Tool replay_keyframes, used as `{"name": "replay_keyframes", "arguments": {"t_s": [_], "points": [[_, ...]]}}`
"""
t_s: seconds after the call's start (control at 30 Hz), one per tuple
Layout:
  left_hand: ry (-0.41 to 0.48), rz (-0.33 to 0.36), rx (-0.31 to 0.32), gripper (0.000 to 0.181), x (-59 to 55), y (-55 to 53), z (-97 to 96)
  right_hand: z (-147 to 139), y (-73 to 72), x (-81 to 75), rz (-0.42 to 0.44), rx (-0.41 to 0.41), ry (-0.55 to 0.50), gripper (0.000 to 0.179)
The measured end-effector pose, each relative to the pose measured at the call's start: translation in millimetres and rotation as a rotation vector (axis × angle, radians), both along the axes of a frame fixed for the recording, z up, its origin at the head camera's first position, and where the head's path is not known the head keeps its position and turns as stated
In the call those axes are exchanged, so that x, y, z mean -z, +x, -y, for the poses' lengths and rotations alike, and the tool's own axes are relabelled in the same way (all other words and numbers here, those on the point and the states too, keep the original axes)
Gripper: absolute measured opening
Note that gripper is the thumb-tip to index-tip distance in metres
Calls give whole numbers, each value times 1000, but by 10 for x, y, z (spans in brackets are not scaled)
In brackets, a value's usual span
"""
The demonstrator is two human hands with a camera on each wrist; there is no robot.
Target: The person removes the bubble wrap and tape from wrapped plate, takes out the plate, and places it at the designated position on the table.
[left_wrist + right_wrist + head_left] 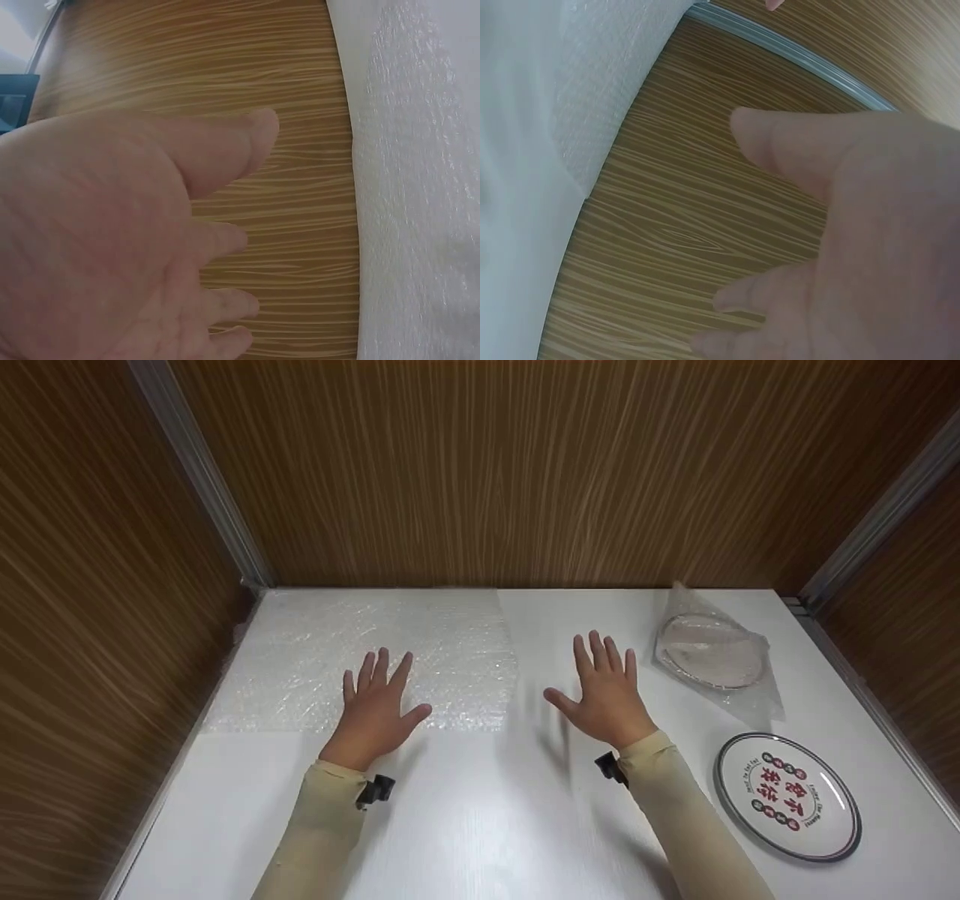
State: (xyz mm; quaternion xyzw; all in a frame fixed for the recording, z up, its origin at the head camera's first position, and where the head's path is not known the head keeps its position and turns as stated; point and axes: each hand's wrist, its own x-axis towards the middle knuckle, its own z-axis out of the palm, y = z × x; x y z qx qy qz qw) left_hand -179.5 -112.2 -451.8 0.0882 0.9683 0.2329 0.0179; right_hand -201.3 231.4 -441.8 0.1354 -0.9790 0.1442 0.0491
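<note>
My left hand is held above the table with its fingers spread, over the front part of a clear bubble wrap sheet. It holds nothing. To the right of that sheet, my right hand hovers with spread fingers, also holding nothing. A round white plate with a dark rim and red and dark lettering lies at the front right. Behind it, a second plate is enclosed in bubble wrap. In the wrist views, the left palm and the right palm show extended thumbs.
The white tabletop is bounded at the back by a brown wood-grain panel. More wood-grain panels stand at the left and right, with metal strips along the corners.
</note>
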Motion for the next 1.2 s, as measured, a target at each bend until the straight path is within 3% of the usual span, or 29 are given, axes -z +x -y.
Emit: {"name": "replay_keyframes", "arguments": {"t_s": [0.2, 0.5, 0.63, 0.8, 1.03, 1.2], "points": [[0, 83, -18, 88, 4, -15, 16, -21, -36, 68, 19, 38, -12, 96], [-24, 198, -5, 82, 36, -61, 53, -18, -153, 312, -29, 43, 17, 86], [-24, 235, -13, 77, 64, -70, 70, -242, -293, 237, -85, 66, 71, 87], [5, 239, -13, 74, 60, -71, 67, -762, -552, 107, -137, 149, 178, 98], [18, 275, -8, 75, 70, -78, 64, -1388, -764, 171, 11, 215, 326, 102], [27, 279, -10, 75, 110, -67, 73, -1609, -848, 244, 120, 237, 303, 81]]}}
